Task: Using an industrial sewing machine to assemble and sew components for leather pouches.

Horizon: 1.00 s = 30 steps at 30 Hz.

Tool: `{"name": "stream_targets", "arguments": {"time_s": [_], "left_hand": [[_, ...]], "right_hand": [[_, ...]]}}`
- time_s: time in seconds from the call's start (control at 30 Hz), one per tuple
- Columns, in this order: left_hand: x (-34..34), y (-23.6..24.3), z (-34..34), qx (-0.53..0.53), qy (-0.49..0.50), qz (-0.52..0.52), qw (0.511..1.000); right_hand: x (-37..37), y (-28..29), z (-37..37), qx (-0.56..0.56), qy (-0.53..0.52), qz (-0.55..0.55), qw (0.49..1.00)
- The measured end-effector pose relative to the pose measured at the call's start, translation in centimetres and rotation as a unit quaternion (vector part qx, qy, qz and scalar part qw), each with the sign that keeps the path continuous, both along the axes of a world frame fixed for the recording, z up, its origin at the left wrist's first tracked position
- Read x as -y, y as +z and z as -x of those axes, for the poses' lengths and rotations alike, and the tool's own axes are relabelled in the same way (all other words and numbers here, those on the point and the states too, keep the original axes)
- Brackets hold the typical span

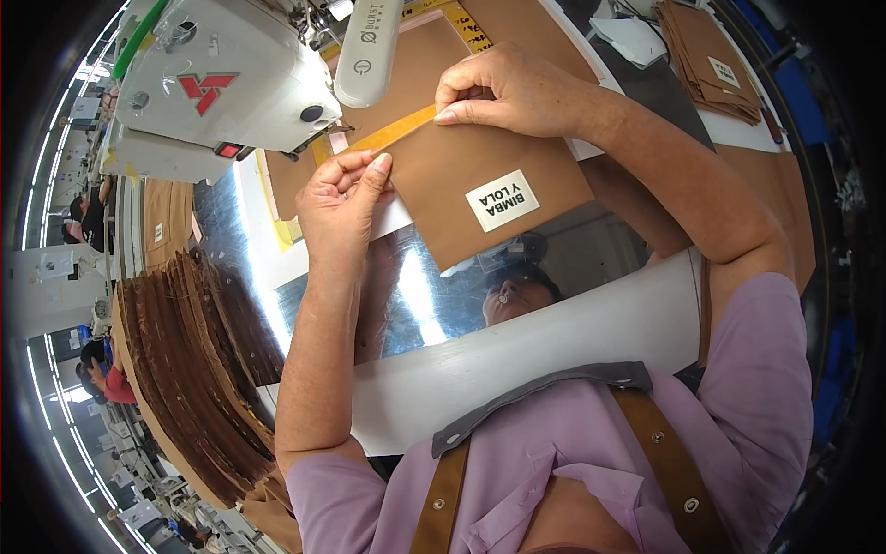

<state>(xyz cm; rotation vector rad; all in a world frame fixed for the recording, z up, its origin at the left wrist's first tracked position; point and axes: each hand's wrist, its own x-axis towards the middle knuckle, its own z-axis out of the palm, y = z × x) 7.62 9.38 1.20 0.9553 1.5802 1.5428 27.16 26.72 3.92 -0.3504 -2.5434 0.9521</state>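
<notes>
A brown panel of fabric or leather [425, 208], with a white printed label [503, 200] near its lower edge, is stretched between my hands. My left hand [334, 203] pinches its upper left corner between thumb and fingers. Farther right along the upper edge, my right hand [517, 92] grips the panel the same way. A yellow strip [403, 128] runs along that edge between the two hands. Just beyond, the white sewing machine head [217, 83] stands at the upper left, its needle area near my left fingertips. More brown material [411, 69] lies past the panel inside a yellow-edged frame.
A shiny metal work surface [406, 277] spreads under the panel, with a white front edge [526, 351]. Thick stacks of brown pieces [185, 360] stand at the left. Another pile of labelled brown pieces [706, 60] and crumpled white paper [630, 42] are at the far right.
</notes>
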Motion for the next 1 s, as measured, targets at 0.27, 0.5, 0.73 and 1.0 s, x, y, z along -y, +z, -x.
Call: {"name": "stream_targets", "arguments": {"time_s": [0.27,0.5,0.73,1.0], "left_hand": [[-0.5,-0.2,0.4,0.012,-0.004,0.001,1.0],[-0.1,0.6,11.8,-0.139,0.062,0.051,0.987],[-10.4,-2.9,18.9,-0.251,0.144,-0.029,0.957],[-11.9,-4.8,19.8,-0.301,0.156,-0.015,0.941]], "right_hand": [[0.9,-1.1,2.5,-0.113,0.036,-0.038,0.992],[-4.5,0.1,4.6,-0.036,0.0,-0.013,0.999],[-7.2,-0.2,11.3,0.056,-0.105,-0.08,0.99],[-9.1,-1.8,11.9,0.042,-0.084,-0.071,0.993]]}}
